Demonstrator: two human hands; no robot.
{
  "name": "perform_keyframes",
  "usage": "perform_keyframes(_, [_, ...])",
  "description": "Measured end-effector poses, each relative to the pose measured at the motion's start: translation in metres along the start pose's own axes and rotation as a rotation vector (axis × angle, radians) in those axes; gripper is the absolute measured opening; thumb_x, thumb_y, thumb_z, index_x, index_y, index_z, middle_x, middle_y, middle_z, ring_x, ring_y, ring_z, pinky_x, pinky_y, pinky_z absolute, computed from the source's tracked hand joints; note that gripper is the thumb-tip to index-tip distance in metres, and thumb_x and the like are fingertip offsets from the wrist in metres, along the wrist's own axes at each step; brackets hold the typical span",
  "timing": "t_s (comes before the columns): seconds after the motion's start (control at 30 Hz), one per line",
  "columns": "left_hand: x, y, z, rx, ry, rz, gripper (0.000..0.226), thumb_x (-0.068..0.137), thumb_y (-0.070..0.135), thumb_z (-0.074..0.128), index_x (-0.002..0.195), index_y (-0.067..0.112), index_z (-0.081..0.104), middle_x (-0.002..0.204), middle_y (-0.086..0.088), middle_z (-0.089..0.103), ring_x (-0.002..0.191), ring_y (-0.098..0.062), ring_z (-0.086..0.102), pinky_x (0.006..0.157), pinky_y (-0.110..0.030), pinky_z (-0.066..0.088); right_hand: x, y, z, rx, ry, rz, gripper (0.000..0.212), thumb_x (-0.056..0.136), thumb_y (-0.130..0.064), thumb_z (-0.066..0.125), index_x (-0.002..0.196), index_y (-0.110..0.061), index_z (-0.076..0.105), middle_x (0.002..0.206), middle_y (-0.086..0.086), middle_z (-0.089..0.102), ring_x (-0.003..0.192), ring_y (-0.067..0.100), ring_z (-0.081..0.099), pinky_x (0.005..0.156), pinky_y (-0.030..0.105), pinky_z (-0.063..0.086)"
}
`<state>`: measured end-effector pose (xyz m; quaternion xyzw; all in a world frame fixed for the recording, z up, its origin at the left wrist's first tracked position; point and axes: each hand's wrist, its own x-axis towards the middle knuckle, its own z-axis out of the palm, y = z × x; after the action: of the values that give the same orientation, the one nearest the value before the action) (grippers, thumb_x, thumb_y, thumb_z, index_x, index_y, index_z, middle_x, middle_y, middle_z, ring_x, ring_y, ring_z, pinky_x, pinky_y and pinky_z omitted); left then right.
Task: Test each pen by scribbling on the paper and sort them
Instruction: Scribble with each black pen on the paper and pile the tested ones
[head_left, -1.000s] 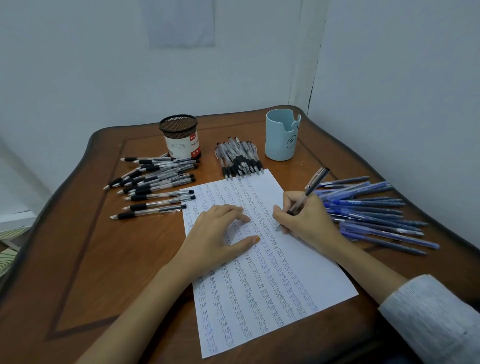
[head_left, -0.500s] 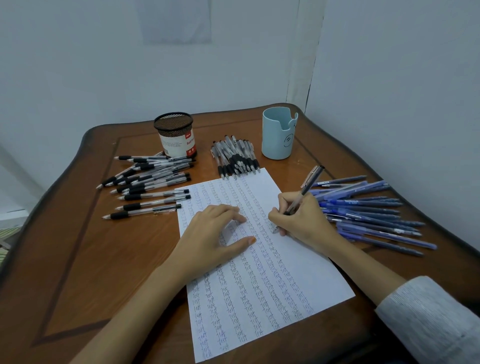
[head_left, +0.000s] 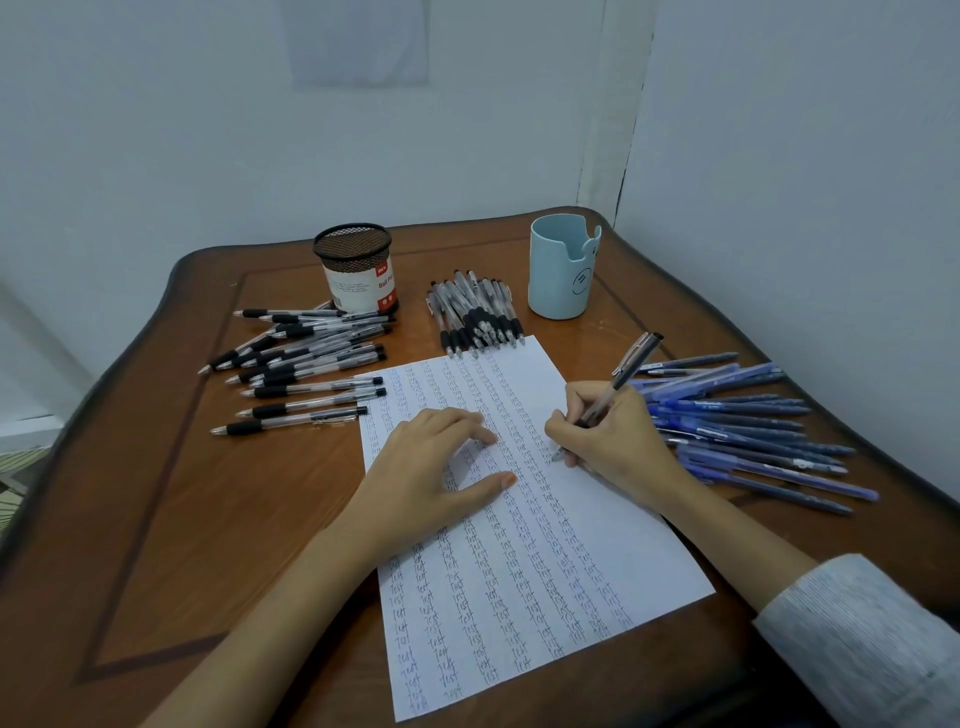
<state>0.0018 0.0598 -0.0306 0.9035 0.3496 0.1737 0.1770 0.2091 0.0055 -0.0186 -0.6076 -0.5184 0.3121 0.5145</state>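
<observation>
A white sheet of paper (head_left: 613, 540), covered with columns of the handwritten word "test", lies in the middle of the table. My left hand (head_left: 426, 467) rests flat on it with fingers spread. My right hand (head_left: 608, 436) grips a dark pen with a silver clip (head_left: 631, 364), its tip touching the paper near the right edge. Clear black-grip pens (head_left: 306, 374) lie in a loose pile at the left. Another bundle of black-grip pens (head_left: 475, 317) sits above the paper. Several blue pens (head_left: 748, 426) lie at the right.
A black mesh pen holder (head_left: 358, 270) stands at the back left and a light blue cup (head_left: 561, 270) at the back right. The brown wooden table (head_left: 171, 519) sits in a corner, with walls behind and to the right.
The hands and pen hold about the same place on the paper. The camera has shifted slightly, so the scene sits a little to the left.
</observation>
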Motion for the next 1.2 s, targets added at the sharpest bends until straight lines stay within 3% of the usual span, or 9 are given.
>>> perform_keyframes(0.67, [0.001,-0.001,0.000,0.005,-0.001,0.013,0.065,0.075,0.077,0.037,0.120,0.036,0.057,0.135,0.018,0.049,0.123,0.003,0.038,0.100,-0.022,0.029,0.001,0.004,0.001,-0.021,-0.016,-0.018,0.032,0.084,0.008,0.060,0.060,-0.005,0.044,0.053,0.012,0.045,0.045,0.018,0.052,0.043,0.020,0.044])
perform_keyframes(0.8, [0.000,-0.002,-0.003,-0.053,0.026,0.014,0.056,0.081,0.069,0.048,0.121,0.031,0.058,0.132,0.018,0.050,0.121,0.003,0.041,0.100,-0.020,0.031,0.001,-0.001,-0.003,0.108,-0.011,0.080,0.032,0.091,-0.005,0.061,0.062,-0.004,0.046,0.055,0.018,0.051,0.039,0.014,0.051,0.035,0.018,0.036])
perform_keyframes(0.9, [-0.002,-0.009,-0.008,-0.088,0.074,-0.021,0.053,0.085,0.064,0.045,0.120,0.027,0.059,0.125,0.017,0.055,0.116,0.002,0.046,0.097,-0.020,0.038,0.003,-0.002,-0.004,0.253,-0.017,0.145,0.040,0.097,-0.018,0.053,0.059,-0.006,0.048,0.053,0.009,0.053,0.040,0.009,0.044,0.038,0.015,0.034])
perform_keyframes(1.07, [-0.007,-0.020,-0.012,-0.027,0.077,-0.037,0.059,0.082,0.066,0.037,0.120,0.027,0.062,0.131,0.014,0.054,0.121,-0.001,0.046,0.100,-0.023,0.036,0.004,0.000,-0.003,0.204,-0.031,0.123,0.027,0.100,-0.039,0.040,0.104,-0.013,0.051,0.048,-0.004,0.044,0.043,0.008,0.038,0.042,0.019,0.034])
perform_keyframes(1.2, [-0.010,-0.021,-0.009,-0.073,0.065,-0.028,0.059,0.084,0.066,0.037,0.126,0.031,0.058,0.142,0.014,0.048,0.132,-0.002,0.041,0.110,-0.034,0.035,0.001,-0.003,-0.006,0.213,-0.083,0.085,0.023,0.100,-0.029,0.045,0.117,-0.016,0.053,0.050,0.002,0.050,0.041,0.011,0.044,0.040,0.019,0.037])
